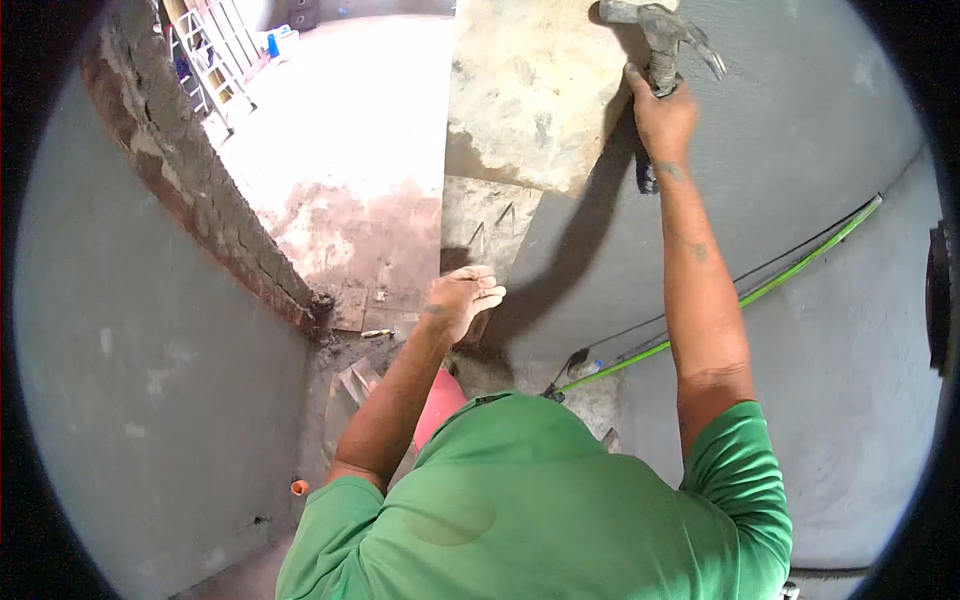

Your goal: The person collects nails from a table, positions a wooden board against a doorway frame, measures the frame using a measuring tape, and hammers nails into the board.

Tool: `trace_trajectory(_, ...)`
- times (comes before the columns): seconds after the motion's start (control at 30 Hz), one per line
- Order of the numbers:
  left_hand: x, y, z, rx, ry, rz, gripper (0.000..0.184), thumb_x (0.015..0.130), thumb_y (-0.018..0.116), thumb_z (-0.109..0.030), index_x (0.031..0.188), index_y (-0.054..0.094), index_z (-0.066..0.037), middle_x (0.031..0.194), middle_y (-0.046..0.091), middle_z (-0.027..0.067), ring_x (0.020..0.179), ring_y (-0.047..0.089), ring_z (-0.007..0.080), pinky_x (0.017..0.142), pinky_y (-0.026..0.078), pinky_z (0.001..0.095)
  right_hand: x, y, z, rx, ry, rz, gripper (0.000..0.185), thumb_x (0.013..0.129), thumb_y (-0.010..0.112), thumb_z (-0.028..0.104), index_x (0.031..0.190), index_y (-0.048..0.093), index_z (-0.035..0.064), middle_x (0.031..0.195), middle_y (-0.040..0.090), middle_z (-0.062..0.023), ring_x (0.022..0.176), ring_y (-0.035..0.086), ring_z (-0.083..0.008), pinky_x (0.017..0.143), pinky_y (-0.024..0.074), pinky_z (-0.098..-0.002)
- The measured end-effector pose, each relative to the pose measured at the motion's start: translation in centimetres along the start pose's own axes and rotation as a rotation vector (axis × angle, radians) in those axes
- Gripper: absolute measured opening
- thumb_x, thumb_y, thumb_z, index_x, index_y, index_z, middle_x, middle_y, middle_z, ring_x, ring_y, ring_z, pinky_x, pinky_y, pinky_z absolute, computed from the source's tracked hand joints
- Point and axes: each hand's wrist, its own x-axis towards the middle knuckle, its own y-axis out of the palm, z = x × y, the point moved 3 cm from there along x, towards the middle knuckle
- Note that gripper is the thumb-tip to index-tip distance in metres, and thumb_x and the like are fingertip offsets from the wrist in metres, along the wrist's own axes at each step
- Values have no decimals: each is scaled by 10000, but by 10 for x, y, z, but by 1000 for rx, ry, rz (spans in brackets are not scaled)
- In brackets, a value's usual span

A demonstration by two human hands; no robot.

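My right hand (664, 120), raised at the upper right, is closed around a claw hammer (662, 45). The hammer's head is up and its handle runs down past my wrist. Beside it is a pale, stained board (530, 100) against the grey wall. A lower board piece (490, 205) bears thin, dark, nail-like bits with shadows. Just below that piece is my left hand (465, 302), its fingers loosely extended to the right and whitish with dust. I see nothing held in it.
A bright green strip (800, 265) and a dark cord slant along the right wall (800, 350). Rough broken masonry (200, 190) edges the opening on the left. A ladder (205, 65) stands beyond. A small tool (378, 333) and a pink object (440, 405) are low down.
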Motion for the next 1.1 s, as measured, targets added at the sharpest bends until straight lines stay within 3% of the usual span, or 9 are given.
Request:
trace_trajectory(0.07, -9, 7, -4, 78, -12, -61, 177, 933, 595, -10, 1081, 556, 77, 1019, 661, 177, 930, 689, 328, 849, 588, 439, 2, 1, 0, 43, -23, 9, 466, 804, 804, 376, 962, 691, -47, 864, 733, -201, 804, 716, -285, 766, 540, -396)
trace_trajectory(0.3, -19, 7, -5, 51, 40, -23, 152, 945, 601, -50, 1064, 561, 36, 1026, 658, 172, 925, 690, 331, 846, 584, 458, -1, -7, 4, -14, -41, 54, 466, 832, 780, 364, 910, 680, -84, 814, 721, -219, 758, 706, -268, 745, 539, -385)
trace_trajectory(0.33, -39, 10, -9, 397, 320, 80, 166, 952, 605, -67, 1093, 574, 16, 1037, 651, 156, 984, 671, 326, 850, 580, 460, -13, -16, 12, -11, 282, 298, 487, 865, 741, 339, 1064, 657, -98, 983, 707, -279, 939, 707, -365, 824, 538, -477)
trace_trajectory(0.4, -24, 22, -35, 206, 198, 70, 248, 966, 602, -84, 1178, 562, 37, 1113, 618, 154, 1074, 638, 316, 867, 578, 435, -12, 5, -14, -51, -2, 143, 548, 925, 665, 270, 1323, 526, -81, 1295, 596, -278, 1184, 605, -376, 1020, 485, -458)
trace_trajectory(0.43, -12, 36, -54, 296, 196, 12, 290, 975, 589, -87, 1205, 529, 78, 1146, 592, 160, 1038, 650, 305, 882, 580, 407, -9, -9, 19, 75, -94, 76, 557, 889, 715, 239, 1309, 539, -82, 1240, 637, -256, 1151, 627, -373, 1032, 482, -462)
trace_trajectory(0.5, -15, 57, -76, 237, 155, 67, 216, 985, 586, -94, 1122, 540, 67, 1067, 599, 151, 996, 667, 307, 851, 588, 400, -14, -12, 13, 127, 234, 224, 555, 834, 774, 233, 1238, 576, -93, 1156, 667, -288, 1079, 662, -403, 964, 514, -459)
trace_trajectory(0.57, 6, 70, -88, 111, 175, 146, 153, 987, 598, -126, 1061, 542, -5, 937, 610, 102, 887, 681, 287, 772, 588, 385, -11, -19, 25, 183, 63, 40, 433, 811, 776, 253, 1087, 662, -61, 1004, 693, -296, 983, 681, -437, 830, 536, -429)
trace_trajectory(0.8, 3, 117, -124, 255, 236, 228, 91, 992, 584, -117, 1023, 546, -41, 857, 604, 72, 691, 607, 183, 610, 486, 304, -11, -22, 24, 175, 52, 27, 425, 804, 795, 262, 1074, 670, -41, 991, 703, -267, 964, 680, -436, 806, 535, -444)
trace_trajectory(1.1, 32, 144, -136, -3, 320, 314, 58, 951, 612, -60, 938, 582, -13, 807, 595, 50, 671, 576, 156, 592, 463, 269, -12, -26, 24, 149, 73, 105, 417, 819, 771, 286, 1076, 661, -24, 1034, 688, -264, 1008, 649, -451, 852, 512, -483)
